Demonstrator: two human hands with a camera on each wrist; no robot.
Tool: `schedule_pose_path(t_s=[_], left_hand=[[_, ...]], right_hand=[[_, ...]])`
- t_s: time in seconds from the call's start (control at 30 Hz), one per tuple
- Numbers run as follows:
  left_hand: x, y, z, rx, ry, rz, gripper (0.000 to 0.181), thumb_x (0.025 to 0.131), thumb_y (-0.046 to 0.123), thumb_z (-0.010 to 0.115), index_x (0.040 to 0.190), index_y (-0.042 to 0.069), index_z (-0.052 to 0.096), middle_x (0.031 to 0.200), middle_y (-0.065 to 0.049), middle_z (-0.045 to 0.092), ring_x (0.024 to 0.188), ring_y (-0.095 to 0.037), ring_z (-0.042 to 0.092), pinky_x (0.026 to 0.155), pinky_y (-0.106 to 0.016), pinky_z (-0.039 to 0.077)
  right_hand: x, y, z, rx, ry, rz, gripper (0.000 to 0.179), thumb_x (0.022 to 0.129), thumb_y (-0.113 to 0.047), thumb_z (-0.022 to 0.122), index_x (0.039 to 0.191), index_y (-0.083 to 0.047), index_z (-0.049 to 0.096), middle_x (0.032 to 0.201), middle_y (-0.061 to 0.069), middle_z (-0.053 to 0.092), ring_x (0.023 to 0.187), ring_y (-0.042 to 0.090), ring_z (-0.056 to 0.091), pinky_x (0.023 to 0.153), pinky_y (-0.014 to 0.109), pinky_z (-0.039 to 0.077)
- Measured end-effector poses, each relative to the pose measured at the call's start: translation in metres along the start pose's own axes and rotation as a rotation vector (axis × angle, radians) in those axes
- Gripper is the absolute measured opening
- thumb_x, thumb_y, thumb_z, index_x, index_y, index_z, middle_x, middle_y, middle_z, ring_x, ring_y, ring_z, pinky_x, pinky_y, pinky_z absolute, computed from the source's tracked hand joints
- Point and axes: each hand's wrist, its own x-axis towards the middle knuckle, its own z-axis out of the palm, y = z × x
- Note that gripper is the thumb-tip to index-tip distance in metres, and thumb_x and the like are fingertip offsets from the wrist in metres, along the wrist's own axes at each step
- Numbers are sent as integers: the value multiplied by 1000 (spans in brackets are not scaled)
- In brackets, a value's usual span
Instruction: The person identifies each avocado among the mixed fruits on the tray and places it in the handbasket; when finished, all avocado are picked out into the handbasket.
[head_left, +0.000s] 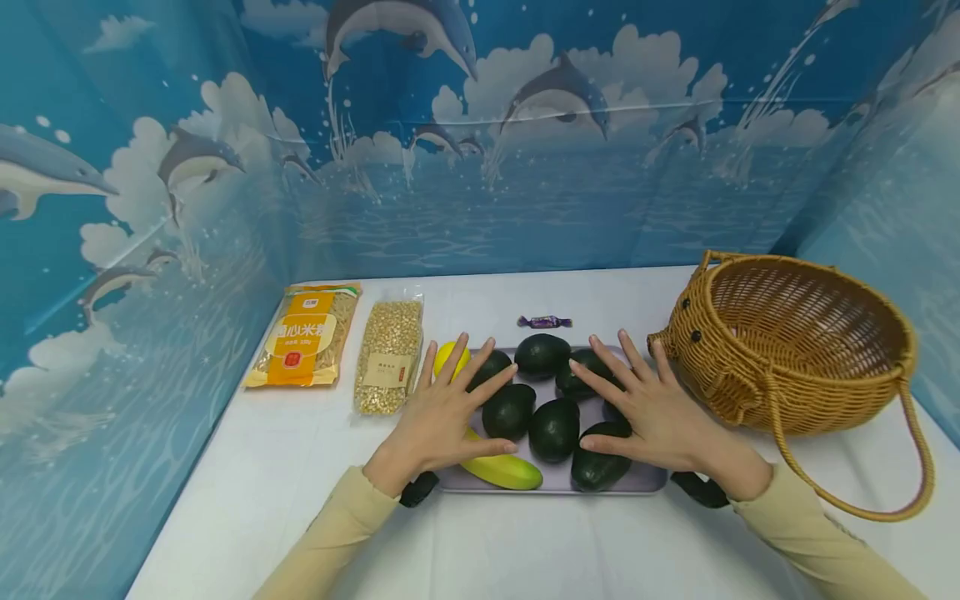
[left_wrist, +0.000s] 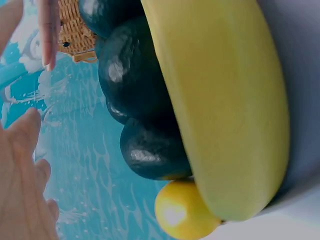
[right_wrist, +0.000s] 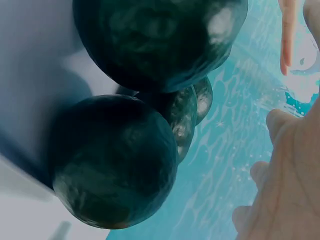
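My left hand is spread over the left part of a pale purple tray, fingers straight and apart. Mirroring it, my right hand spreads over the tray's right part. Neither hand grips anything; whether the fingers touch the fruit is hard to tell. Several dark green avocados lie in the tray. A yellow-green banana, partly under the left hand, lies at the front left; the left wrist view shows this banana close up. A round yellow fruit sits at the back left corner. Avocados fill the right wrist view.
A wicker basket with a looped handle stands at the right. To the left lie an orange-labelled packet and a clear bag of yellowish grains. A purple-wrapped candy lies behind the tray. Dolphin-print curtains enclose the table.
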Motion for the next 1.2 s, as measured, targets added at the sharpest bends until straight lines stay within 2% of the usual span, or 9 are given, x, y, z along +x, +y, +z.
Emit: schedule_pose_path(t_s=[0.13, 0.27, 0.37, 0.57, 0.7, 0.8, 0.93, 1.2], left_hand=[[-9, 3, 1, -50, 31, -40, 95, 77, 84, 36, 153, 30, 17, 158, 0, 2, 142, -28, 2, 108, -55, 0], [-23, 7, 6, -186, 49, -121, 99, 78, 80, 43, 154, 22, 16, 158, -2, 4, 142, -28, 9, 109, -52, 4], [-38, 10, 10, -292, 52, -208, 102, 77, 78, 49, 154, 20, 14, 157, -6, 11, 142, -27, 11, 110, -50, 6], [-69, 16, 20, -460, 77, -387, 110, 73, 72, 62, 154, 17, 13, 155, -13, 17, 140, -29, 17, 108, -51, 16], [-81, 23, 29, -542, 86, -511, 112, 71, 69, 67, 152, 8, 17, 152, -18, 21, 136, -34, 24, 105, -53, 22], [-87, 27, 35, -563, 80, -580, 113, 71, 67, 69, 149, 1, 21, 147, -22, 28, 133, -36, 29, 104, -52, 25], [-91, 30, 42, -557, 81, -629, 115, 69, 66, 71, 147, -3, 24, 141, -24, 36, 127, -37, 34, 102, -51, 26], [-93, 33, 53, -504, 106, -623, 115, 63, 66, 75, 146, -2, 30, 134, -17, 42, 115, -32, 34, 93, -47, 25]], right_hand=[[-3, 1, 1, 29, 6, 33, 90, 81, -65, 58, 153, -28, 18, 158, 7, 2, 141, 35, -6, 106, 57, -5], [-10, 1, 1, 125, -9, 112, 89, 84, -60, 60, 153, -29, 14, 158, 4, 0, 142, 30, -4, 107, 56, -1], [-17, 0, 1, 221, -14, 178, 87, 86, -54, 62, 153, -29, 12, 158, 2, 0, 142, 30, 1, 107, 57, 6], [-28, -1, 0, 387, 51, 283, 81, 89, -40, 65, 153, -26, 16, 156, 8, 13, 134, 40, 26, 96, 63, 26], [-33, 0, 0, 449, 70, 359, 76, 92, -37, 62, 153, -28, 17, 155, 11, 17, 129, 43, 33, 90, 65, 31], [-35, 0, 2, 475, 73, 409, 72, 93, -37, 60, 152, -28, 20, 154, 11, 20, 128, 46, 33, 89, 67, 30], [-35, 2, 7, 482, 79, 461, 68, 94, -39, 58, 151, -25, 26, 149, 14, 28, 126, 46, 35, 89, 66, 31], [-31, 2, 15, 457, 86, 536, 69, 92, -47, 57, 148, -13, 33, 140, 22, 35, 120, 45, 40, 88, 64, 33]])
